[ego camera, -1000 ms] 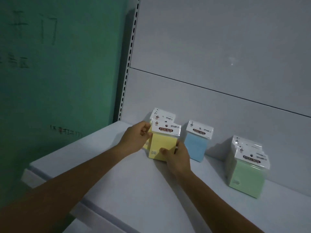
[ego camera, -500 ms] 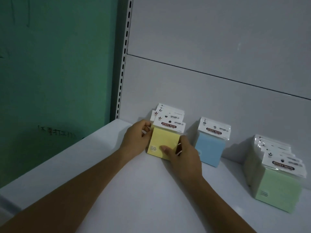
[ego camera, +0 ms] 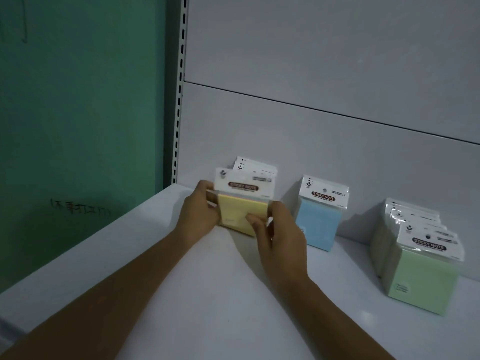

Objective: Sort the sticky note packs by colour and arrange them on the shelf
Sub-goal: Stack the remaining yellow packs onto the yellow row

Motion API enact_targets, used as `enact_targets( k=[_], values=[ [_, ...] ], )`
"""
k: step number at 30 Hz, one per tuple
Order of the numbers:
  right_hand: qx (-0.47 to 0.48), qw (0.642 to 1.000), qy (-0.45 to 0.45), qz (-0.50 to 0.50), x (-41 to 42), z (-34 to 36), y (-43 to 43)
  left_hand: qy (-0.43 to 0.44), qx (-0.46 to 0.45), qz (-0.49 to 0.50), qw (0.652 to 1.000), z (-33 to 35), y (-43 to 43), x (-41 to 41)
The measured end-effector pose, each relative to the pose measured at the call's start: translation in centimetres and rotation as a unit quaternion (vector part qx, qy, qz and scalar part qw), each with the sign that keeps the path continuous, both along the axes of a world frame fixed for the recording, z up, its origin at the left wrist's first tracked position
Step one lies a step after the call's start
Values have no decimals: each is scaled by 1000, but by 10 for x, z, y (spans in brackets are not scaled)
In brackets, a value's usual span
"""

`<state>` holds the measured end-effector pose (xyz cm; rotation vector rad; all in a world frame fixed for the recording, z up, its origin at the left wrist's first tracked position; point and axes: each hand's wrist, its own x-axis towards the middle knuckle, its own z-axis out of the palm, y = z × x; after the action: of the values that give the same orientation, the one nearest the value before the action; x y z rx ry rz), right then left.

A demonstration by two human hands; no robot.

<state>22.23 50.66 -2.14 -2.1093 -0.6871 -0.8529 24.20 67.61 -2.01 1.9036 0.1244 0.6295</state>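
Both hands clasp the front yellow pack [ego camera: 240,211] at the shelf's [ego camera: 207,294] back-left: left hand [ego camera: 200,214] and right hand [ego camera: 278,229] closed on its sides. Blue pack [ego camera: 318,222] and green packs [ego camera: 420,276] stand rightward; bare shelf lies in front.

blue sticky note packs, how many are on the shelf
1. The blue sticky note pack stands upright against the back panel, between the yellow packs and the green packs. Another could be hidden behind it.
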Motion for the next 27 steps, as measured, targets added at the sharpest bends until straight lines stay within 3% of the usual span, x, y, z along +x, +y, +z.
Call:
enact_targets(
  k=[2, 7, 11, 13, 18, 21, 27],
  values=[
    [8, 995, 100, 8, 6, -3, -2, 22, 18, 8, 1000, 1, 1, 1],
    [5, 983, 182, -13, 14, -1, 0, 18, -32, 9, 999, 6, -3, -1],
    [33, 973, 229, -19, 14, 2, 0, 58, 5, -80, 995, 7, -6, -5],
    [45, 965, 259, -17, 17, 3, 0, 88, 73, -113, 987, 4, -7, -6],
    [-30, 975, 215, -35, 20, -1, 10, 93, 173, -107, 975, 1, -7, -4],
    [-52, 967, 248, -6, 21, -4, 19, 95, 189, -112, 971, 2, -7, -5],
    [-106, 973, 202, -7, 27, -13, 17, 105, 174, -133, 970, -1, -6, -2]
  ],
)
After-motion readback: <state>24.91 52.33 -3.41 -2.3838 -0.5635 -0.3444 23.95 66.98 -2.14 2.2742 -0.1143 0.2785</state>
